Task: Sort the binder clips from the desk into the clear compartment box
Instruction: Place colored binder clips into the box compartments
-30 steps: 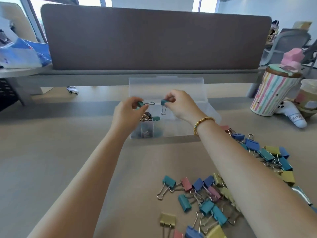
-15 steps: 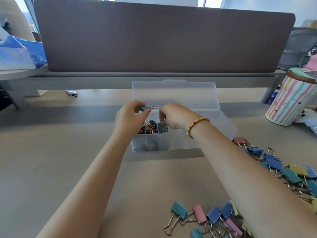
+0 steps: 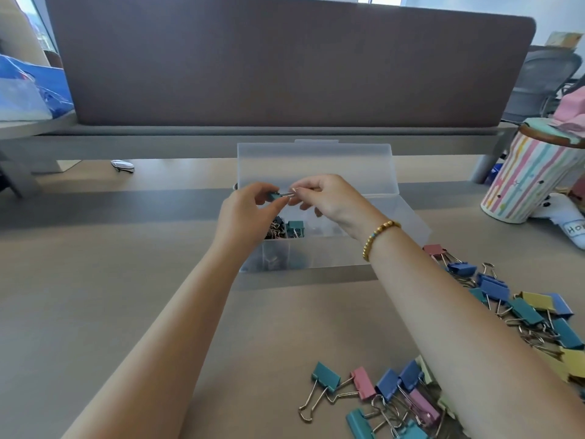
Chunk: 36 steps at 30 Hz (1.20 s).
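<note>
A clear compartment box (image 3: 329, 259) stands open on the desk, its lid (image 3: 316, 166) upright behind. Above it my left hand (image 3: 245, 218) pinches the teal body of a small binder clip (image 3: 274, 196). My right hand (image 3: 329, 201) pinches that clip's wire handles from the right. Inside the box, a teal clip (image 3: 296, 228) lies in the second compartment and dark clips (image 3: 276, 229) fill the leftmost one. Many loose clips in teal, blue, pink and yellow lie on the desk at the lower right (image 3: 399, 397) and further right (image 3: 522, 308).
A grey partition (image 3: 285, 61) runs along the back of the desk. A striped cup (image 3: 531, 179) and a white toy (image 3: 566, 223) stand at the right. A small dark object (image 3: 122, 166) lies at the back left. Blue bags (image 3: 28, 90) sit on the neighbouring desk.
My right hand let go of its own teal clip, which now lies in the second compartment, and rose to the wire handles of the clip in my left hand.
</note>
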Tool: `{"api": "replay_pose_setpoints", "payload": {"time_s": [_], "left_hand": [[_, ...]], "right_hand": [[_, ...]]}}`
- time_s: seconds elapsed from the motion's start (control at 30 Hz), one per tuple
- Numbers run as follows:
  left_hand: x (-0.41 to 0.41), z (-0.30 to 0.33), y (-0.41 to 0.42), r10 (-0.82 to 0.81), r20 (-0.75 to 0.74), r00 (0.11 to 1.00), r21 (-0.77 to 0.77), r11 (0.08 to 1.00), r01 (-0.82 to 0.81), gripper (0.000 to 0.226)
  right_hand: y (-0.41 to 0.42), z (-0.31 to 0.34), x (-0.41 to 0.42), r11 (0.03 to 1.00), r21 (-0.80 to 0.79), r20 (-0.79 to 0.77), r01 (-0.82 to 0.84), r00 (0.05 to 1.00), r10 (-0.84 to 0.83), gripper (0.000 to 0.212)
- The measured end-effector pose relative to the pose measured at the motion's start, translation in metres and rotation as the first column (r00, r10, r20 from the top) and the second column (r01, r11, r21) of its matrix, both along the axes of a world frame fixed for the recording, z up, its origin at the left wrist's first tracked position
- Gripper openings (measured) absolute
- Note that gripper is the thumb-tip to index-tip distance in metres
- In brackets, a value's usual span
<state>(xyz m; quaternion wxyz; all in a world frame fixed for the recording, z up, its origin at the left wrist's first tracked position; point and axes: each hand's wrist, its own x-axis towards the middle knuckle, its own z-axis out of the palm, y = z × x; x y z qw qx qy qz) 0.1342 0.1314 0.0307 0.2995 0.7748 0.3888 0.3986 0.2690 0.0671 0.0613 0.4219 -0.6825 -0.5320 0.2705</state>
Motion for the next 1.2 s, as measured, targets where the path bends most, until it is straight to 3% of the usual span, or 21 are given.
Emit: {"api": "replay_pose_setpoints", "payload": {"time_s": [0.1, 0.23, 0.3, 0.37, 0.43, 0.6, 0.67, 0.77, 0.9, 1.03, 1.13, 1.2], "left_hand": [[0.000, 0.000, -0.002, -0.023, 0.006, 1.000, 0.001, 1.000, 0.023, 0.027], [-0.001, 0.002, -0.005, -0.059, -0.077, 0.995, 0.052, 0.997, 0.063, 0.029], [-0.004, 0.004, -0.005, -0.099, -0.113, 0.989, 0.037, 0.994, 0.104, 0.033], [-0.008, 0.005, -0.004, -0.098, -0.135, 0.986, 0.036, 0.994, 0.104, 0.032], [-0.012, 0.005, -0.002, -0.056, -0.156, 0.986, 0.068, 0.995, 0.067, 0.028], [-0.014, 0.005, -0.001, -0.012, -0.149, 0.989, 0.075, 0.997, 0.024, 0.024], [-0.013, 0.005, -0.002, -0.014, -0.154, 0.988, 0.083, 0.996, 0.027, 0.024], [-0.013, 0.003, -0.008, 0.003, -0.130, 0.992, 0.102, 0.995, 0.011, 0.023], [-0.014, 0.000, -0.029, 0.040, -0.069, 0.997, 0.154, 0.988, -0.029, 0.021], [-0.020, -0.001, -0.057, -0.003, -0.035, 0.999, 0.271, 0.963, 0.013, 0.016], [-0.026, -0.005, -0.083, -0.136, -0.025, 0.990, 0.223, 0.965, 0.138, 0.011], [-0.031, -0.009, -0.097, -0.291, -0.127, 0.948, 0.082, 0.950, 0.302, 0.006]], "right_hand": [[-0.002, -0.003, 0.003, 0.999, -0.019, -0.358, 0.042, 0.933, -0.046, 0.013], [-0.005, -0.004, 0.006, 0.998, -0.017, -0.329, 0.066, 0.942, -0.068, 0.012], [-0.004, -0.004, 0.008, 0.994, 0.022, -0.209, 0.103, 0.973, -0.096, 0.011], [-0.003, -0.001, 0.014, 0.992, 0.041, 0.010, 0.118, 0.993, -0.119, 0.012], [-0.003, 0.003, 0.019, 0.999, -0.024, 0.224, 0.040, 0.974, -0.033, 0.012], [0.005, 0.009, 0.007, 0.936, -0.338, 0.465, -0.099, 0.847, 0.257, 0.018], [0.012, 0.003, 0.001, 0.931, -0.362, 0.570, -0.041, 0.781, 0.256, 0.022], [0.013, -0.009, -0.004, 0.965, -0.244, 0.709, 0.099, 0.697, 0.107, 0.025], [-0.009, -0.011, -0.005, 0.989, -0.026, 0.609, 0.147, 0.787, -0.101, 0.010], [-0.054, -0.005, -0.010, 0.979, 0.117, 0.491, 0.170, 0.847, -0.206, 0.007], [-0.089, -0.005, -0.012, 0.989, 0.030, 0.422, 0.145, 0.895, -0.144, 0.005], [-0.109, -0.008, -0.014, 0.990, -0.084, 0.396, 0.110, 0.916, -0.068, 0.006]]}}
